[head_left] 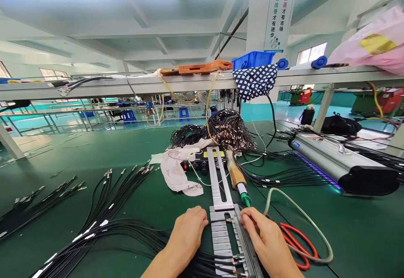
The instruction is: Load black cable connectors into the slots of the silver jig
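Observation:
A slotted metal fixture [220, 235] lies on the green table in front of me, between my hands. My left hand [190, 232] is closed on a thin black cable [217, 220], which runs across the fixture's upper slots, its metal end near the right rail. My right hand [264, 235] rests at that rail with thumb and index finger pinched together; what they hold, if anything, is hidden. Several more black cables [202, 256] lie across the lower slots, partly behind my left hand. Just beyond my right fingertips lies a syringe with a green tip [245, 199].
Bundles of black cables [110, 223] spread over the left of the table. A silver lamp unit [341, 160] glowing violet stands at right, near a red coiled hose [299, 244]. Behind the fixture are a white cloth [176, 172], a control box [204, 166] and a cable heap [230, 126].

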Action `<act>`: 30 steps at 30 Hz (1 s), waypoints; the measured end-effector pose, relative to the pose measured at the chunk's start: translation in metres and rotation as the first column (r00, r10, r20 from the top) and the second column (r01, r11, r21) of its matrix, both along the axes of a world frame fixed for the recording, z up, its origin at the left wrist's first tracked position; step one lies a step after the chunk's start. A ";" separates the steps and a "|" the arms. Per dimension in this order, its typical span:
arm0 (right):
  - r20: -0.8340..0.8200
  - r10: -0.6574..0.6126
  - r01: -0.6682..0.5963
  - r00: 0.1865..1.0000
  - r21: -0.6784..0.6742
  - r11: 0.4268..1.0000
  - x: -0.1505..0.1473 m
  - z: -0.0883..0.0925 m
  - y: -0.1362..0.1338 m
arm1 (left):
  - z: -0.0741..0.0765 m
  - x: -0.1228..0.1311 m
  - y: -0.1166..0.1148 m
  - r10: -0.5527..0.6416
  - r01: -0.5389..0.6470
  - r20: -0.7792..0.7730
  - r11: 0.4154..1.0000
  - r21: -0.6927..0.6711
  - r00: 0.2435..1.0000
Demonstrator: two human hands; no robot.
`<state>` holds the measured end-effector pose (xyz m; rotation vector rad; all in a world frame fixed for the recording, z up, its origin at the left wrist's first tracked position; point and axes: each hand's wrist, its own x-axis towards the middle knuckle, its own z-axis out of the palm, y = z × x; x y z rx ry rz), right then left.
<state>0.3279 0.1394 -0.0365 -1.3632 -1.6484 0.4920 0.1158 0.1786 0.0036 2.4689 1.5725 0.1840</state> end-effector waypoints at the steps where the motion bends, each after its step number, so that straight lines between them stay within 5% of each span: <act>1: 0.043 0.006 -0.008 0.999 0.055 0.998 -0.001 -0.002 0.001 | -0.002 -0.001 0.001 -0.015 0.015 0.013 1.000 0.017 1.000; 7: 0.344 0.049 -0.180 0.938 0.362 0.914 -0.010 -0.014 0.005 | -0.001 -0.004 0.002 -0.070 0.069 0.006 0.994 0.090 0.998; 15: 0.539 0.133 -0.322 0.832 0.274 0.906 -0.018 -0.014 0.007 | -0.004 -0.005 0.004 -0.081 0.071 0.107 0.994 0.088 0.991; 24: 0.738 0.152 -0.402 0.657 0.172 0.899 -0.022 -0.017 0.011 | -0.013 0.002 0.019 0.198 -0.165 0.203 0.972 -0.170 0.959; 30: 0.614 0.168 -0.362 0.771 0.206 0.909 -0.021 -0.016 0.014 | -0.012 0.004 0.029 0.229 -0.178 0.222 0.958 -0.225 0.948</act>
